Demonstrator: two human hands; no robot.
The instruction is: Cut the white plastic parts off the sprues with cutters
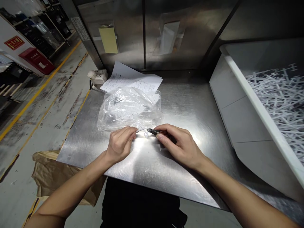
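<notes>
Pinched between the fingertips of my left hand (120, 143) is a thin white plastic piece (142, 129), pointing right. My right hand (179, 142) is closed on a small dark clipper (153, 131), shaped like a nail clipper. Its tip meets the free end of the white piece; whether the jaws grip it is too small to tell. Just beyond both hands lies a clear plastic bag (128, 109) with small white bits inside. A few white bits rest on the steel table (190, 107) near the clipper's tip.
On the right stands a large white bin (251, 104) full of white plastic sprues (282, 101). Printed sheets (133, 77) lie behind the bag, beside a power socket (99, 77). A steel panel (128, 19) closes the back. Brown paper (59, 174) hangs below the table's left edge.
</notes>
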